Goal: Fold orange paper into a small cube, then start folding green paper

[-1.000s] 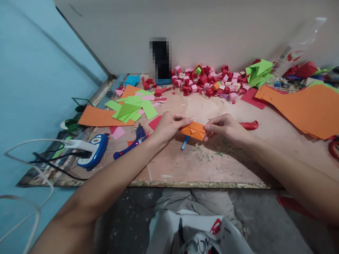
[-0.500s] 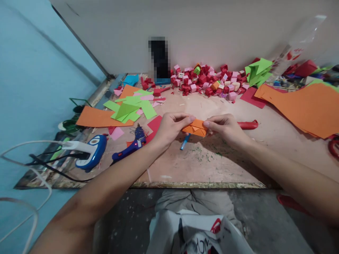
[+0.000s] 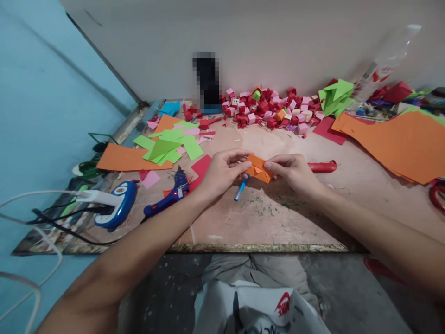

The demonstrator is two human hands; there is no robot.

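A small folded piece of orange paper (image 3: 259, 168) is held up between my two hands, above the middle of the table. My left hand (image 3: 227, 172) pinches its left edge between thumb and fingers. At its right edge, my right hand (image 3: 290, 172) grips it the same way, the thumb on top. Creases and small triangular flaps show on the paper's near side. Just below my left fingers lies a blue pen-like stick (image 3: 240, 189). A red handle (image 3: 323, 166) rests behind my right hand, its other end hidden.
A blue glue gun (image 3: 170, 197) with a lit red light lies left, near a blue-and-white power adapter (image 3: 120, 204) with cables. Green paper strips (image 3: 167, 146) and orange sheets (image 3: 392, 144) flank the table. Small red and pink paper cubes (image 3: 267, 109) pile up against the wall.
The folded orange paper has been tilted, its right side now lower, and my left fingers have shifted on its edge. The whole view has moved slightly.
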